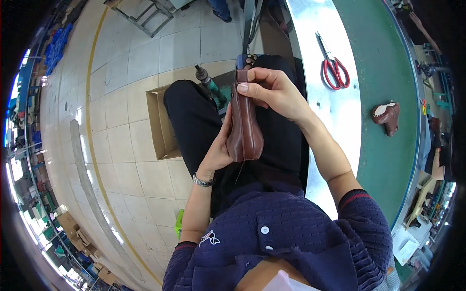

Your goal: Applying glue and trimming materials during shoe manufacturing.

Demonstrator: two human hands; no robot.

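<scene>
A brown leather boot upper (245, 128) is held above my lap, with a seam down its middle and a small loop tab at its far end. My left hand (219, 149) is closed along its left side near the wide end; some of those fingers are hidden behind the leather. Thumb and fingers of my right hand (274, 90) pinch the narrow end just below the tab. A thin dark thread hangs from the wide end toward my lap. Scissors with red handles (335, 72) lie on the metal bench to the right, apart from both hands.
The shiny metal bench (318, 14) runs along my right side, beside a green conveyor belt (371, 165). Another brown boot upper (387, 118) with pale lining lies on the belt. Left of my knees stand a cardboard box (158, 128) and a green-and-black power tool (209, 83).
</scene>
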